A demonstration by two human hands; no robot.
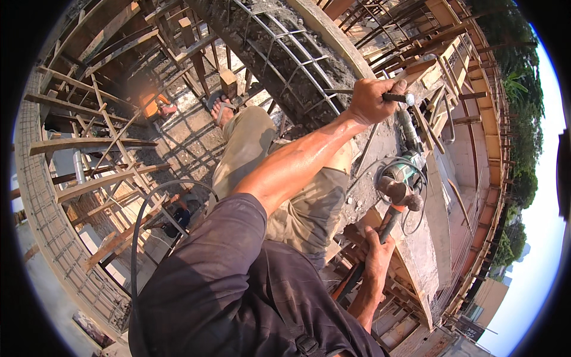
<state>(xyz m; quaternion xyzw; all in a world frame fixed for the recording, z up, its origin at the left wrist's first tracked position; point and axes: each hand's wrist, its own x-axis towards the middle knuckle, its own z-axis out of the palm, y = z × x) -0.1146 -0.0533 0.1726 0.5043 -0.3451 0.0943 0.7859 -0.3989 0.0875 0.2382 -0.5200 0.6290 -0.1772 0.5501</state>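
My left hand [370, 101] is closed around a short ribbed steel bar [395, 97], whose bright blunt end sticks out to the right. Its dark other end points left toward the concrete beam [357, 56]. Lower down, my right hand [376, 251] grips the handle of a hammer [399, 193], black with orange parts. The hammer's worn metal head is up, overlapping a teal power drill [410, 166] that lies on the concrete with its cable looped about it. A gap separates the hammer head from the bar.
Steel reinforcement [297, 53] runs along the beam beside me. Timber props and boards [95, 144] cross a lower level at left, where an orange tool [156, 106] lies. My sandalled foot [223, 110] rests near a wooden post [228, 82]. A black cable [138, 223] arcs at left.
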